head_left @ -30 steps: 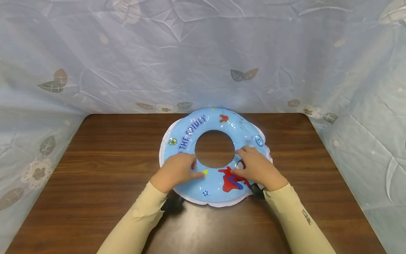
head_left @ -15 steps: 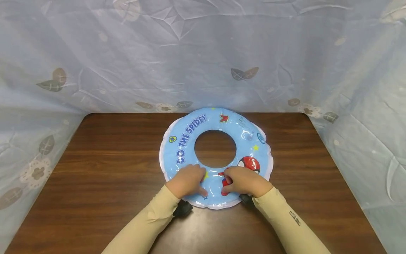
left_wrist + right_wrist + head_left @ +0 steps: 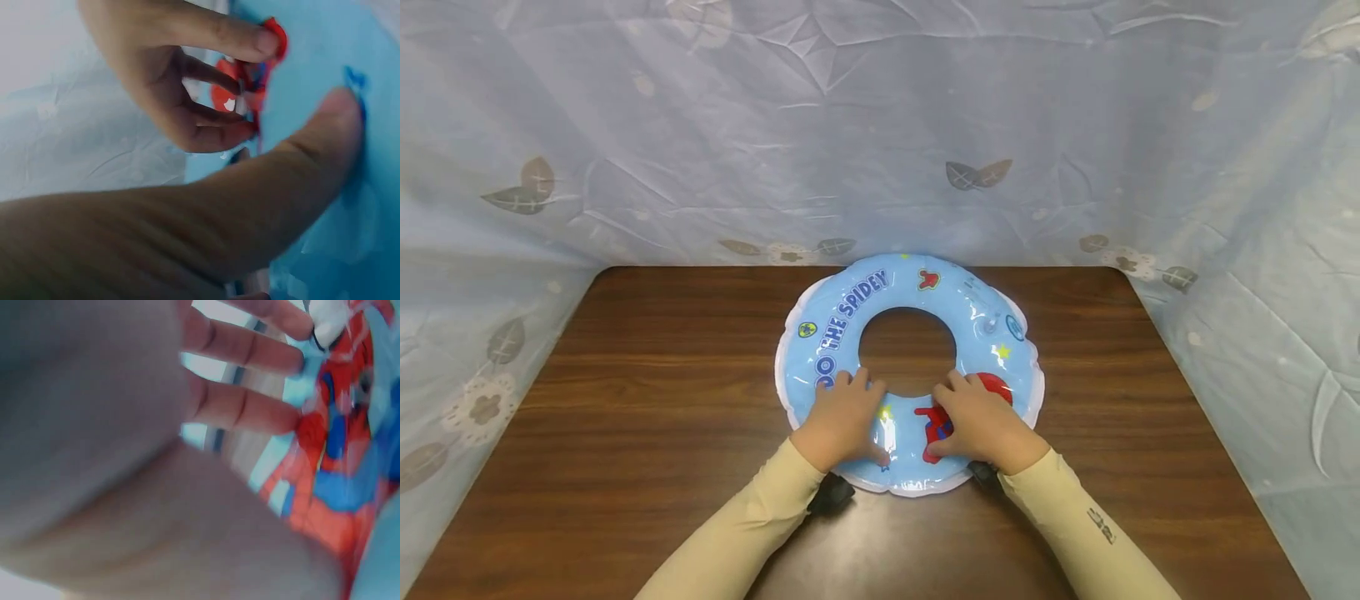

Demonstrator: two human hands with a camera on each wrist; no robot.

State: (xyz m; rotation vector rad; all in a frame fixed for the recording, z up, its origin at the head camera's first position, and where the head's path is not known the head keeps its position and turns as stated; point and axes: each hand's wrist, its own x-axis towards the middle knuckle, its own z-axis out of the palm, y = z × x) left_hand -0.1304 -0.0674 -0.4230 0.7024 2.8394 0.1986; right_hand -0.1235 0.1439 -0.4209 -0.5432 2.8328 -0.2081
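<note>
Pale blue cloth (image 3: 880, 125), leaf-and-flower print, creased: hung behind and to both sides. Counter (image 3: 677, 375), dark wood grain: we see its spread only in the head view.

Swim ring (image 3: 906, 429), light blue, inflated, white-edged: flat on the counter, at the far middle, its back edge near the cloth. Two sleeves (image 3: 737, 521), cream, reaching in from the near edge.

Left hand (image 3: 842, 421): on the ring's near left portion, fingers spread loosely, thumb apart. Right hand (image 3: 985, 421): on the near right portion, fingers extended, thumb apart. We record both hands as resting, neither clenched.

Printed figure (image 3: 340, 456), red and blue: the right hand masks much of it from the head; the right wrist view gives us more of the body, past fingertips touching the ring. Lettering (image 3: 850, 321), blue: read in the head view, its lower end beside the left hand. Two black wrist pieces (image 3: 832, 494): partly hidden under the wrists. Star (image 3: 1002, 352), yellow: right side of the ring.
</note>
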